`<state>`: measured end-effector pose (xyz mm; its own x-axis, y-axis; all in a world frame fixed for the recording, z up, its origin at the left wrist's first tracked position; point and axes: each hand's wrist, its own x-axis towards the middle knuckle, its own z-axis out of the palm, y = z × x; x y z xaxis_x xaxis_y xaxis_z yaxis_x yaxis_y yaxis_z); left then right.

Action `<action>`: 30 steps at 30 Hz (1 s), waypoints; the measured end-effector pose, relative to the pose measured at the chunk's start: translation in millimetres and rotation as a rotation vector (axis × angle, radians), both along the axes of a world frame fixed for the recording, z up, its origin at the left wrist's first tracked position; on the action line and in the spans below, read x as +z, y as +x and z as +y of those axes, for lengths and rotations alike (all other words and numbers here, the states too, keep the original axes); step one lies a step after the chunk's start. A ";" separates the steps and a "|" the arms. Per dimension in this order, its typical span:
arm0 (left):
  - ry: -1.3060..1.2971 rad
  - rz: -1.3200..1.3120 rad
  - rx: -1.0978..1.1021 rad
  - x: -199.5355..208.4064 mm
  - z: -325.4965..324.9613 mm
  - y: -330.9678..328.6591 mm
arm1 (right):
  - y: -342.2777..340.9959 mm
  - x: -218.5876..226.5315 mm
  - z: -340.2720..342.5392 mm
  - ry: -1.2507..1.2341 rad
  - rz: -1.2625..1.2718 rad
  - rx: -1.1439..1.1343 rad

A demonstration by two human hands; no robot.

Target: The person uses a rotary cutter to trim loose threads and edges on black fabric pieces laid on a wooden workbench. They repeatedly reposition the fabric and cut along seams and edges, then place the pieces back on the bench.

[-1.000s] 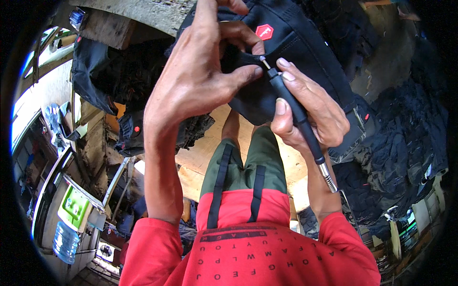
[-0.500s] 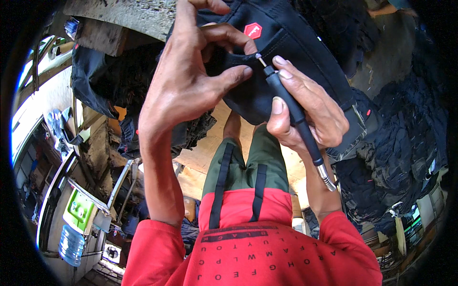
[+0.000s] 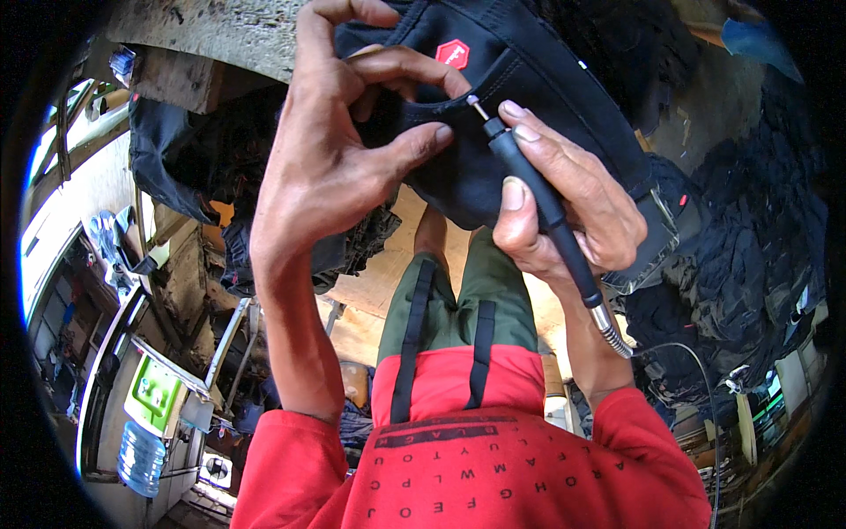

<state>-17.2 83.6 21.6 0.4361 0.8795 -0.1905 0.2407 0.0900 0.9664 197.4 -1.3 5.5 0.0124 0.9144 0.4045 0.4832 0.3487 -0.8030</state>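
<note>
In my right hand [image 3: 590, 198] is a black rotary tool handpiece [image 3: 548, 198], held like a pen, with its metal flexible shaft trailing from the lower end. Its small pale tip touches or nearly touches the pocket edge of a black denim garment [image 3: 564, 110]. A red hexagonal patch [image 3: 452, 54] sits on the cloth just above that edge. My left hand [image 3: 322, 172] is open, thumb and index finger curved apart. The index fingertip rests at the pocket edge close to the tool tip, while the thumb lies lower against or just over the cloth. Other left fingers are partly hidden.
A worn wooden board [image 3: 220, 35] crosses the top left. Heaps of dark clothing [image 3: 740, 238] fill the right side. At lower left are a light green tray [image 3: 152, 395] and a blue water jug [image 3: 141, 460]. A thin cable [image 3: 701, 361] hangs at right.
Both hands, the garment and the tool have shifted slightly left and up in the picture, with little change in grip. More of the cable shows behind the tool's shaft.
</note>
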 end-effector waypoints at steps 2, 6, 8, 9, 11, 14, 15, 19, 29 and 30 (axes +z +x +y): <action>0.022 0.031 -0.014 0.4 0.4 -0.8 | 0.8 -0.4 -0.2 -0.004 0.002 0.001; -0.007 0.028 -0.001 0.4 0.3 -1.1 | 1.4 -2.5 -0.5 -0.007 0.027 -0.008; -0.031 -0.019 0.013 -0.2 -0.3 -0.7 | 1.7 -3.4 -0.9 -0.012 0.032 -0.011; -0.024 -0.011 0.012 -0.3 -0.8 -0.7 | 2.3 -3.5 -1.3 -0.013 0.029 -0.008; -0.011 0.005 0.009 -0.2 -1.5 -1.3 | 3.0 -3.9 -1.6 -0.014 0.031 -0.005; 0.012 0.025 -0.005 -1.4 -0.8 -1.6 | 4.2 -3.7 -1.3 -0.024 0.042 -0.006; 0.017 0.020 -0.007 -1.8 -0.4 -1.4 | 4.4 -3.0 -1.4 -0.032 0.041 -0.008; 0.024 0.011 -0.007 -2.5 -0.3 -0.7 | 4.1 -0.7 0.8 -0.016 0.019 -0.023; 0.068 0.030 -0.044 -1.9 0.2 0.2 | 0.9 8.2 -0.6 -0.149 0.063 -0.139; 0.058 0.030 -0.040 -1.5 0.0 0.7 | 2.1 8.6 -1.2 -0.158 0.044 -0.124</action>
<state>-16.5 83.6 20.1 0.4658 0.8716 -0.1530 0.2714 0.0238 0.9622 199.5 -2.5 14.2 0.1433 0.9568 0.2531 0.4774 0.1572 -0.8645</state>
